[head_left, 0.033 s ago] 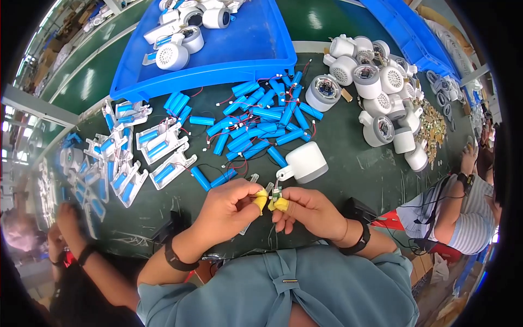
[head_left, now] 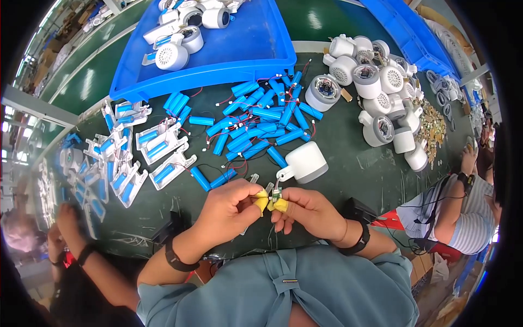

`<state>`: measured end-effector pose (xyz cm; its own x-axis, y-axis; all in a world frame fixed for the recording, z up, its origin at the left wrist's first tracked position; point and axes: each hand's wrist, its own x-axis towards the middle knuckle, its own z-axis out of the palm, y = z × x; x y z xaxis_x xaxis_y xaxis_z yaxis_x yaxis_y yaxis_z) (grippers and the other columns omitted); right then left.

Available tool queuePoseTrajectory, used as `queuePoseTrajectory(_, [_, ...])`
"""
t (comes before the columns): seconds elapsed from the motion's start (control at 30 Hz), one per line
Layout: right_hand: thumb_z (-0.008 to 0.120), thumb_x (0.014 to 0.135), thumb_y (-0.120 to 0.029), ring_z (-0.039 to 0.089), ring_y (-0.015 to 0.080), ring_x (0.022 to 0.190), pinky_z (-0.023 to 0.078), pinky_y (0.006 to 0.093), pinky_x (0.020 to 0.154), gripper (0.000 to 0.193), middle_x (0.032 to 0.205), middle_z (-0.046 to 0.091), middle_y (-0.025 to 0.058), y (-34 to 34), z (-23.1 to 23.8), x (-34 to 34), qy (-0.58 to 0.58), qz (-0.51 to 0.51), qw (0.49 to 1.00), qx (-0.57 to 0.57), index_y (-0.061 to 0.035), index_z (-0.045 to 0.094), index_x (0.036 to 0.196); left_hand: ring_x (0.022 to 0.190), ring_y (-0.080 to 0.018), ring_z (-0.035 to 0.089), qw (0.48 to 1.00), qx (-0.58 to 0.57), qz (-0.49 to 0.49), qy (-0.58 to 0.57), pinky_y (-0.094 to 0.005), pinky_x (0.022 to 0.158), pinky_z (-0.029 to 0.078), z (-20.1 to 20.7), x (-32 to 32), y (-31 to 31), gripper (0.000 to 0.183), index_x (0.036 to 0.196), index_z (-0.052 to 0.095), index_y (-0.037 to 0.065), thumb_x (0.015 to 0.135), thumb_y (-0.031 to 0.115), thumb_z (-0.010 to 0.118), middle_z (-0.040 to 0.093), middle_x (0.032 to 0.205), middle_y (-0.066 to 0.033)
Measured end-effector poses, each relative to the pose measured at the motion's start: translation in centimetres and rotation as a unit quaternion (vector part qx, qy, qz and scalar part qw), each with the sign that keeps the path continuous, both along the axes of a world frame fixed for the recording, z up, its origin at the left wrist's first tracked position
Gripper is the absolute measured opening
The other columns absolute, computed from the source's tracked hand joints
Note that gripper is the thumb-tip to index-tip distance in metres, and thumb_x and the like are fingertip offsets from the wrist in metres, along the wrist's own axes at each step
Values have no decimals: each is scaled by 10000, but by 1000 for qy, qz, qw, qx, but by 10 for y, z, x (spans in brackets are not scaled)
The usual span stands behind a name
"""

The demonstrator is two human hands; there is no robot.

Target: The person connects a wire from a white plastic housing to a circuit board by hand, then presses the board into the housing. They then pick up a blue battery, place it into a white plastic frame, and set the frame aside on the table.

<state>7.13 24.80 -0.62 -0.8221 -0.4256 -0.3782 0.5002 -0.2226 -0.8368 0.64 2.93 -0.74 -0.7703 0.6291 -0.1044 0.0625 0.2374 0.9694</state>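
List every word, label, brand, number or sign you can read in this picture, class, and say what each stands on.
None: no text can be read anywhere in this view.
Board at the right hand: any print is too small to read.
Blue cells: any print is too small to read.
White housings: no readable marks.
Blue tray: no readable marks.
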Motion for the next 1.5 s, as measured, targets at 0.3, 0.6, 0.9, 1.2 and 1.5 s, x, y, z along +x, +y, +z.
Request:
queuePoseTrajectory(0.3, [445,1036,-146,642,107,779,525,238,655,182,925,637,57,-3,-3,3,39,-11,999,23,0,553,1050,651,-225,612,943,-54,-29,328,-295,562,490,5,-1,5,264,1019,628,15,757,-13,650,628,847,-111])
queuePoseTrajectory(0.6, [446,1014,-68,650,103,755,538,235,630,147,904,646,60,-7,1,4,87,4,988,124,12,569,1018,621,-232,558,978,-10,-52,200,-324,554,432,3,-2,2,209,996,616,20,790,-18,600,567,758,-89])
queuePoseTrajectory(0.9, [488,938,-14,672,180,666,524,306,578,65,799,655,98,-19,-2,11,163,-35,958,234,6,550,930,639,-256,577,981,-61,-93,161,-337,561,441,2,-1,3,186,972,611,24,788,-8,607,571,761,-104])
queuePoseTrajectory(1.2, [523,909,15,674,221,632,517,334,563,115,798,631,123,-28,-16,17,296,-91,881,357,18,579,1009,581,-293,560,958,-48,17,284,-362,502,457,3,28,17,307,1036,562,-20,735,-65,601,574,782,-150])
queuePoseTrajectory(1.5, [538,900,2,666,246,623,515,350,568,115,795,633,128,-29,-16,18,304,-99,873,368,19,570,1009,626,-330,592,948,-67,-23,311,-386,535,494,2,24,18,292,1032,566,-23,743,-13,605,581,826,-158])
